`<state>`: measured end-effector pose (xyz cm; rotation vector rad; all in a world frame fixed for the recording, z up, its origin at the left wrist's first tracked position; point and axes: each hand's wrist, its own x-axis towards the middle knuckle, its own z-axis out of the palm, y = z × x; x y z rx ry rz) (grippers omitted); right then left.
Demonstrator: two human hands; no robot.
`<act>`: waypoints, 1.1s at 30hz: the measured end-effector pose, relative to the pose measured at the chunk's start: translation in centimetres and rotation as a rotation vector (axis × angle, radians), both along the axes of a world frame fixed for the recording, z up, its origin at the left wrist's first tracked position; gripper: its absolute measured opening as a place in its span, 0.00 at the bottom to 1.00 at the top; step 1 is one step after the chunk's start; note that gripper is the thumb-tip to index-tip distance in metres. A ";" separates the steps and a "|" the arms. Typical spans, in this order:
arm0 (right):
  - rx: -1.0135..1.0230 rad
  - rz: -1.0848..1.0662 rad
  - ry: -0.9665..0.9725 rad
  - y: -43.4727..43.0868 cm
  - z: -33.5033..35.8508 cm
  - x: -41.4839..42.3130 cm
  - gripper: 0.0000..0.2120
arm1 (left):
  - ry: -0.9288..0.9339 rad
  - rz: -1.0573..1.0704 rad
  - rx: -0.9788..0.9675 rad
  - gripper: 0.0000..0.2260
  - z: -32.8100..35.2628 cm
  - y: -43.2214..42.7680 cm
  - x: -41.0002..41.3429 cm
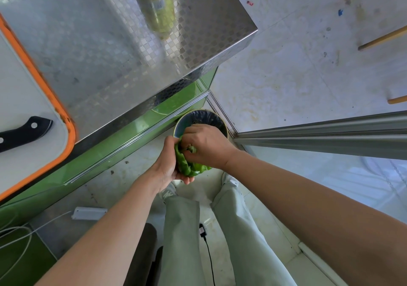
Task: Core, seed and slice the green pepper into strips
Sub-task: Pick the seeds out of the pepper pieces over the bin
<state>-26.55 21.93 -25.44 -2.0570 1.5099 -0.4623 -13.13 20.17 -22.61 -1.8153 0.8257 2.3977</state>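
One green pepper (187,168), torn open, is held just above one dark-lined bin (199,118) on the floor. The left hand (166,164) cups it from beneath with curled fingers, and the right hand (204,143) has its fingers hooked into the hollow. The steel counter (99,47) bears one black-handled knife (24,131) on one orange-rimmed cutting board (19,83) and one bottle (156,8) of yellowish liquid, whose label shows a barcode but no legible writing.

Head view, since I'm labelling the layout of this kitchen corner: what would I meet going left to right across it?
Black-handled knife → white plastic power strip → clear bottle of yellow liquid → glossy green pepper → light wooden stick.
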 end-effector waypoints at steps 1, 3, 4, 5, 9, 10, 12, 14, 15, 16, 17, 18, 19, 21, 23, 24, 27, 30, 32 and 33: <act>-0.007 -0.012 -0.003 0.0 0.1 0.1 0.04 | -0.004 -0.001 -0.007 0.24 0.0 0.0 -0.1; -0.026 -0.033 -0.019 0.0 0.3 0.3 0.05 | -0.017 0.000 -0.019 0.24 0.1 0.0 -0.4; -0.036 -0.040 -0.025 0.1 0.3 0.3 0.06 | -0.022 -0.001 -0.025 0.23 0.2 0.0 -0.5; -0.045 -0.044 -0.028 0.1 0.4 0.4 0.07 | -0.026 -0.001 -0.031 0.23 0.2 0.0 -0.6; -0.096 -0.048 -0.005 0.1 0.2 0.7 0.09 | -0.054 0.009 -0.059 0.24 0.1 0.0 -0.6; -0.106 -0.056 -0.004 0.1 0.1 0.8 0.09 | -0.058 0.006 -0.062 0.24 0.1 0.0 -0.6; -0.119 -0.076 -0.015 0.2 0.0 0.9 0.09 | -0.060 -0.002 -0.065 0.24 0.2 0.0 -0.5; -0.127 -0.088 -0.022 0.4 -0.1 1.0 0.09 | -0.059 -0.011 -0.068 0.25 0.2 0.0 -0.4; -0.122 -0.100 -0.028 0.4 -0.2 1.0 0.09 | -0.058 -0.019 -0.069 0.25 0.2 0.0 -0.4; -0.105 -0.125 -0.040 0.5 -0.2 1.0 0.08 | -0.056 -0.029 -0.072 0.25 0.2 0.0 -0.3; -0.078 -0.166 -0.060 0.5 -0.3 1.0 0.07 | -0.052 -0.042 -0.079 0.25 0.2 0.1 -0.3; -0.053 -0.211 -0.085 0.4 -0.3 1.0 0.06 | -0.046 -0.054 -0.089 0.25 0.2 0.1 -0.3; -0.030 -0.239 -0.106 0.4 -0.3 0.8 0.05 | -0.035 -0.059 -0.097 0.25 0.3 0.2 -0.3; 0.025 -0.299 -0.149 0.6 -0.1 0.2 0.03 | -0.001 -0.045 -0.104 0.24 0.5 0.3 -0.4; 0.085 -0.477 -0.215 0.7 0.2 -0.7 0.02 | 0.038 -0.018 -0.106 0.24 0.6 0.2 -0.5; 0.100 -0.574 -0.238 0.7 0.3 -1.2 0.02 | 0.047 -0.005 -0.106 0.25 0.5 0.1 -0.4; 0.243 -0.714 -0.145 0.6 -0.1 -2.3 0.03 | 0.043 0.018 -0.106 0.25 0.1 -0.1 0.1; 0.465 -0.734 0.015 0.3 -0.9 -2.9 0.05 | 0.035 0.065 -0.123 0.24 -0.1 0.1 0.7; 0.513 -0.670 0.012 0.4 -1.2 -2.8 0.06 | 0.021 0.096 -0.138 0.24 -0.3 0.3 1.1; 0.501 -0.656 -0.020 0.6 -1.2 -2.7 0.10 | 0.011 0.110 -0.145 0.23 -0.4 0.4 1.2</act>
